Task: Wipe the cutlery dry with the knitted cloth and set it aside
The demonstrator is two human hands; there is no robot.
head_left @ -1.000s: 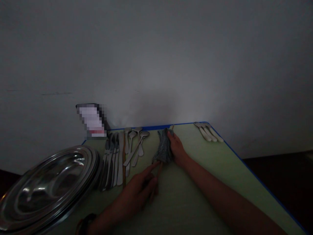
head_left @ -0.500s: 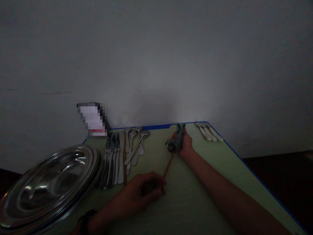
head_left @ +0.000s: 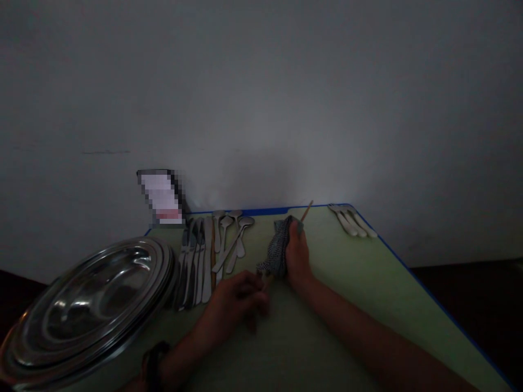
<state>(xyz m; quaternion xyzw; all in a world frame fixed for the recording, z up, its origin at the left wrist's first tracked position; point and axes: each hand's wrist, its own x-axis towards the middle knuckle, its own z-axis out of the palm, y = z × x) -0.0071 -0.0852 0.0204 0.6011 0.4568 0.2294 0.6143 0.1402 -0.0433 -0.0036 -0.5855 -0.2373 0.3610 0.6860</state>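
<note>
The fingers of my right hand (head_left: pixel 298 258) squeeze a checked cloth (head_left: pixel 278 250) around a wooden chopstick (head_left: pixel 308 209), right of the spoons (head_left: pixel 222 237). My left hand's (head_left: pixel 239 302) fingers pinch its near end.

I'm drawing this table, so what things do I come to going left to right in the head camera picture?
Stacked metal plates → knives → spoons → patterned cloth in the right hand → forks.
</note>
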